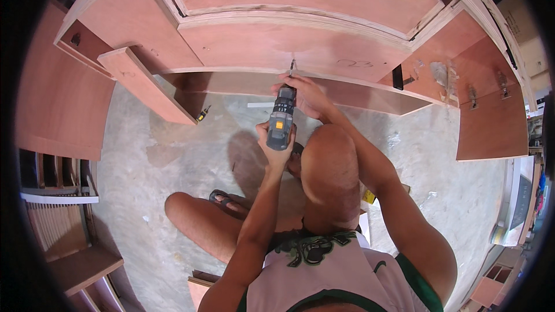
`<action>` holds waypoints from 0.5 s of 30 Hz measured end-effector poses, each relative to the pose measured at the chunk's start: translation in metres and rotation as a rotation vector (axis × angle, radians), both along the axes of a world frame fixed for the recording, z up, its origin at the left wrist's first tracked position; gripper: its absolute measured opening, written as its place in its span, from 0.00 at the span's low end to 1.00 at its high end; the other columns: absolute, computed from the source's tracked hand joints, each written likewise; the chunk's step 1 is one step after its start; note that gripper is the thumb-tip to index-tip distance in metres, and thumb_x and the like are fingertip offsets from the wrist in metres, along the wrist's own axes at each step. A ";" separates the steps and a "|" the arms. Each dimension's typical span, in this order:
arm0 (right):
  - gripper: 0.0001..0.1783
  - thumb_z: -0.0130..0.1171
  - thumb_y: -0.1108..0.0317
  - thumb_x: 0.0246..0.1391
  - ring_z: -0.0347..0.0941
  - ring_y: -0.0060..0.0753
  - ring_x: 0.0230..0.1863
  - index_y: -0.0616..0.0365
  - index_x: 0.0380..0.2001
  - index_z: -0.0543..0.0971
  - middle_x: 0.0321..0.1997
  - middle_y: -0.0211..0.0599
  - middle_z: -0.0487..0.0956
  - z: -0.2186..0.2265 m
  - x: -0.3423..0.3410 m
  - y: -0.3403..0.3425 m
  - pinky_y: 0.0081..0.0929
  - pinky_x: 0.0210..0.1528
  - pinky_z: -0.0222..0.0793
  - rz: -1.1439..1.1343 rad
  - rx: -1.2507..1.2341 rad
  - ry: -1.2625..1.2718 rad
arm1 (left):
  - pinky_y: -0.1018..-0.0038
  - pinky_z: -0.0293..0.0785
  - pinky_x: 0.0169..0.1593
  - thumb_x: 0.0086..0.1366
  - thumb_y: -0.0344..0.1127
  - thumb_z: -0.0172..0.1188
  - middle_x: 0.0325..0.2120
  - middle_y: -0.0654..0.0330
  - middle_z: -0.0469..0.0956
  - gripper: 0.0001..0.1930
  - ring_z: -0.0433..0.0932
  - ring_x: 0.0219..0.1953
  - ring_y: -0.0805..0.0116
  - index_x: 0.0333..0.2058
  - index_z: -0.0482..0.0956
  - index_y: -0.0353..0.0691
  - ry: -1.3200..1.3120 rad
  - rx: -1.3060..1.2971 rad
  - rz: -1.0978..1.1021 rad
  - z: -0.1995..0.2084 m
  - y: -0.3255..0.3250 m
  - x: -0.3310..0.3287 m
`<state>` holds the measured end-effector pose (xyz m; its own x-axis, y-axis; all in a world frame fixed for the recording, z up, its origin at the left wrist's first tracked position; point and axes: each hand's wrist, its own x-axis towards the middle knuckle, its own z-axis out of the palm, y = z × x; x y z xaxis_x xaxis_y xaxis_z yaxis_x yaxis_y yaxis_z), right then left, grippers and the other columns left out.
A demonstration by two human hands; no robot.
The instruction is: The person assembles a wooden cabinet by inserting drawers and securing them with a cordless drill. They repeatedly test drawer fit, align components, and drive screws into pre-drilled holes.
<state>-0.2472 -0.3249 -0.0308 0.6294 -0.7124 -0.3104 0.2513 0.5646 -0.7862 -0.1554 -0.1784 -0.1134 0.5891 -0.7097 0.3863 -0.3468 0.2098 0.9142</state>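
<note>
My left hand point(273, 151) is wrapped round the grip of a grey and black cordless drill point(280, 122) with an orange-yellow patch on its body. The drill points away from me toward a pinkish plywood cabinet point(248, 45). Its thin bit point(292, 67) reaches the cabinet's front panel just above the lower edge. Beside the chuck, my right hand point(311, 99) has its fingers closed round the front of the drill and the base of the bit. Whether a screw sits at the tip is too small to tell.
A narrow plywood panel point(144, 84) slants out from the cabinet at left, near a small yellow and black tool point(203, 114). A plywood side panel point(491, 130) stands at right. Slatted wooden pieces point(60, 219) are at far left. My bent knees flank the concrete floor point(191, 156).
</note>
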 end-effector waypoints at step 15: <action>0.17 0.49 0.65 0.70 0.78 0.38 0.50 0.58 0.58 0.68 0.50 0.49 0.80 -0.004 0.002 0.000 0.37 0.50 0.77 -0.034 -0.024 0.024 | 0.70 0.78 0.32 0.52 0.37 0.78 0.23 0.53 0.81 0.29 0.84 0.27 0.64 0.40 0.64 0.35 0.082 0.037 0.002 0.003 -0.001 -0.007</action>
